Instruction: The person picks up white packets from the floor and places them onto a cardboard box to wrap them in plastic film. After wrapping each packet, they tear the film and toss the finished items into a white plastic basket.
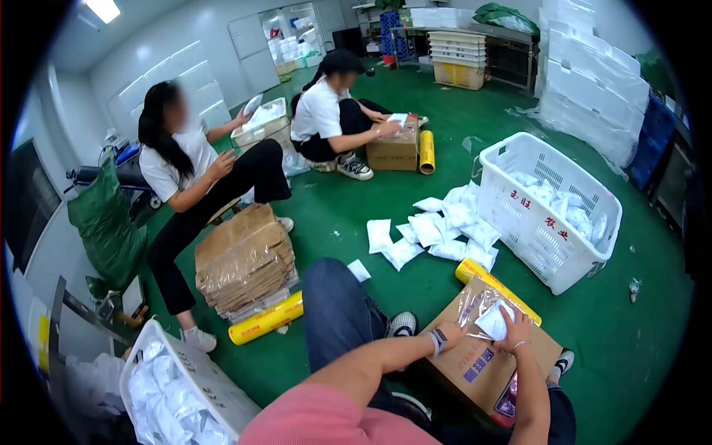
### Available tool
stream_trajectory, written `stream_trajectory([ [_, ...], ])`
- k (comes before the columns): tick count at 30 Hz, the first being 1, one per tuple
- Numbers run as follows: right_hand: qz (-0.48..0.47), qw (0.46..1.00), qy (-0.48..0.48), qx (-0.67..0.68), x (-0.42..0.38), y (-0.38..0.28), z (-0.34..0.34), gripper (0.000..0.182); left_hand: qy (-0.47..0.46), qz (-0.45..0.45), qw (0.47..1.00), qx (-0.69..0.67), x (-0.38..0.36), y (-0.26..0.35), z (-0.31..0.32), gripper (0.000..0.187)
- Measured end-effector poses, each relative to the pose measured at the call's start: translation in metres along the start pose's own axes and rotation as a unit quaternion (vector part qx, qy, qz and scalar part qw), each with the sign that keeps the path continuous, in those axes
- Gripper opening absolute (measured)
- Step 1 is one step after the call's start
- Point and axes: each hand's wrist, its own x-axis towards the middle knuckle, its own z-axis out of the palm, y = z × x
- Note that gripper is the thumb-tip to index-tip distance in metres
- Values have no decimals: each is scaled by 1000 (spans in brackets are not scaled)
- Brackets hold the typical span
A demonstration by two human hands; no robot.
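A cardboard box (482, 371) with purple print stands between my legs, with clear plastic film (475, 298) spread over its top. My right hand (515, 334) is closed around the side of a white packet (493, 320), pressing it against the film. To the left of the packet, my left hand (449, 334) has its fingers closed at the film's near edge; the fingertips are partly hidden. Just behind the box lies a yellow roll of film (498, 288). A phone (507, 394) rests on the near right part of the box.
White packets (437, 226) lie piled on the green floor before a white crate (549, 237) holding more. Another packet-filled crate (215, 389) is at lower left. Flattened cardboard (245, 256) and a yellow roll (267, 317) lie nearby. Two people (326, 115) sit beyond, handling packets.
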Motion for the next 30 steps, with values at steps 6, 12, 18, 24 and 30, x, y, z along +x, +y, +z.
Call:
stream_trajectory([
  [6,-14,999,-38,2,-30,-16,3,105,55,43,998,-10,-46,-15,-60,19],
  [12,-73,983,-138,99,-69,-69,-7,98,127,147,939,-283,-74,15,-95,17],
  [18,-194,908,-284,240,-57,-72,25,71,73,45,952,-295,-105,68,-81,21],
  [24,-84,888,-303,336,3,-37,-18,44,229,-14,943,-240,-18,49,-46,18],
  [30,-51,989,-49,132,-18,-41,25,75,106,-8,971,-214,71,-4,28,16],
])
